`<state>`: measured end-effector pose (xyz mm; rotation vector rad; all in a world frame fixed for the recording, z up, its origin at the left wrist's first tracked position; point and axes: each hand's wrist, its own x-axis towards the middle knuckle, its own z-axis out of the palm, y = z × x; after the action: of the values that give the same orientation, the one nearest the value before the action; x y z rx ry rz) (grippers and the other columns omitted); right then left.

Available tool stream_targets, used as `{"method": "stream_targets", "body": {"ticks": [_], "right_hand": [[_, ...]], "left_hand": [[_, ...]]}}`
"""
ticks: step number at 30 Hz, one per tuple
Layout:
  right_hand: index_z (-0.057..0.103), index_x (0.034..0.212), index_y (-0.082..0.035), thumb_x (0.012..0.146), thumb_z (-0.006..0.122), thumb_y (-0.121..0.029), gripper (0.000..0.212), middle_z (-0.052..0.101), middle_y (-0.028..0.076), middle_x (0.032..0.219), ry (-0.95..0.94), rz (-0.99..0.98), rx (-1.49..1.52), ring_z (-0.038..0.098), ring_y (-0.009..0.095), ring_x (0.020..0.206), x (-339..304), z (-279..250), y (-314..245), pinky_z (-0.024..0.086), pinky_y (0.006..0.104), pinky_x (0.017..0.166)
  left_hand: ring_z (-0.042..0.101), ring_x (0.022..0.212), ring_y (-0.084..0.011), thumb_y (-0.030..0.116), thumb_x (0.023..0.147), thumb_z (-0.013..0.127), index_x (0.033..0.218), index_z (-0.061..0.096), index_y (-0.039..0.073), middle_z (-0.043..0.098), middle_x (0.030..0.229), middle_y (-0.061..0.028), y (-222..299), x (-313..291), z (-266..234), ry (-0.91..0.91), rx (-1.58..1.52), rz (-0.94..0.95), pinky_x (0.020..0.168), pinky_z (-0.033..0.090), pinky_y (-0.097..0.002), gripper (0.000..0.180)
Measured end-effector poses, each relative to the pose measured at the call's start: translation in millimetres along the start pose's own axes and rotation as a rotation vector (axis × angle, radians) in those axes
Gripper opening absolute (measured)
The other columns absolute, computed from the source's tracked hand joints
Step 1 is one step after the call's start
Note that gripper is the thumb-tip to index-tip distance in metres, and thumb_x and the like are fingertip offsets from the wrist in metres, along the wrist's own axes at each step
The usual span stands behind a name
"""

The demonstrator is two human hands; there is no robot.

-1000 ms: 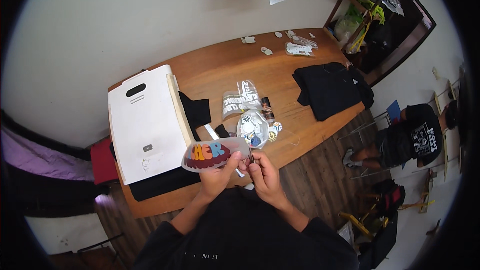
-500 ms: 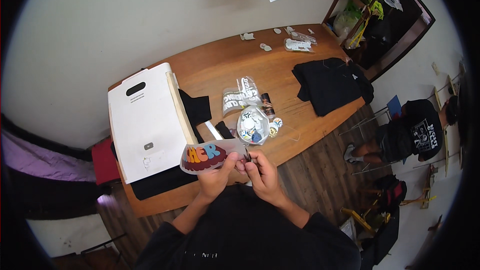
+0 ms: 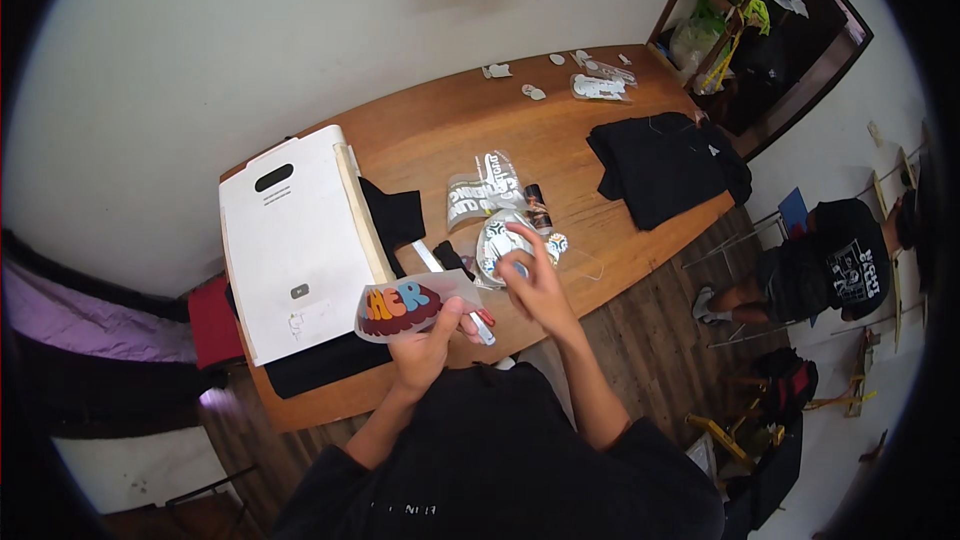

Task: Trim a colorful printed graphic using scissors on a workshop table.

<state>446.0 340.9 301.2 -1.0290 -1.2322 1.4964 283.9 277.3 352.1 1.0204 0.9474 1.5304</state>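
My left hand (image 3: 428, 345) is closed on a translucent transfer sheet (image 3: 375, 334) with bold orange and blue lettering on a dark red backing. A slim red-and-white object (image 3: 483, 328) shows at the fingers of that hand; its kind is unclear. My right hand (image 3: 540, 285) is raised with the fingers apart and appears to hold nothing. It overlaps the clear plastic tub (image 3: 490, 230) of round printed pieces, and I cannot tell whether it touches them. Just right of the tub lie round stickers (image 3: 557, 243), and a dark cylindrical can (image 3: 538, 208) stands behind.
A large white heat-press-like machine (image 3: 300, 260) takes up the table's left side, over black cloth (image 3: 325, 370). Printed clear film (image 3: 480, 195) lies mid-table. Folded black garments (image 3: 665, 170) rest at the right, paper scraps (image 3: 600, 88) at the back. Another person (image 3: 840, 260) is at far right.
My right hand has left the sheet's edge, moving up and right toward the tub with its fingers spreading. The dark metal tool it held is no longer visible there. My left hand keeps the sheet.
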Motion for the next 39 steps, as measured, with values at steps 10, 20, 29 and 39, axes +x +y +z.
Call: {"method": "stream_targets", "body": {"ticks": [10,20,29,39], "right_hand": [[0.05,0.091,0.003,0.098,0.032,-0.04,0.046,0.063,0.02,0.067,-0.271,0.575,-0.202,0.04,0.012,0.031,75,-89,88,0.029,0.025,0.027],[0.039,0.105,-0.008,0.099,0.038,-0.021,0.014,0.061,0.013,0.078,-0.268,0.322,0.123,0.038,0.009,0.032,39,-47,43,0.025,0.0205,0.029],[0.047,0.103,-0.004,0.093,0.051,-0.012,0.014,0.061,0.004,0.081,-0.22,0.093,-0.004,0.055,0.008,0.056,29,-40,54,0.04,0.0203,0.046],[0.048,0.106,-0.002,0.092,0.053,-0.011,0.017,0.06,0.004,0.085,-0.166,0.093,0.072,0.053,0.008,0.054,8,-27,51,0.039,0.0197,0.047]], "left_hand": [[0.058,0.056,-0.015,0.006,0.092,0.052,0.083,0.058,-0.009,0.06,0.067,-0.0103,-6,0,-15,0.129,-0.08,-0.106,0.054,0.05,-0.0254,0.018],[0.057,0.058,-0.0134,0.007,0.09,0.054,0.088,0.057,-0.005,0.059,0.072,-0.01,-31,6,-29,0.152,-0.079,-0.132,0.05,0.049,-0.0254,0.013],[0.057,0.06,-0.0113,0.01,0.091,0.054,0.104,0.053,-0.005,0.06,0.075,-0.0085,-58,16,-38,0.104,-0.048,-0.26,0.055,0.047,-0.0233,0.019],[0.057,0.067,-0.0097,0.012,0.086,0.063,0.093,0.059,0.002,0.06,0.076,-0.0031,-97,44,-27,-0.04,-0.267,-0.48,0.06,0.045,-0.0214,0.012]]}}
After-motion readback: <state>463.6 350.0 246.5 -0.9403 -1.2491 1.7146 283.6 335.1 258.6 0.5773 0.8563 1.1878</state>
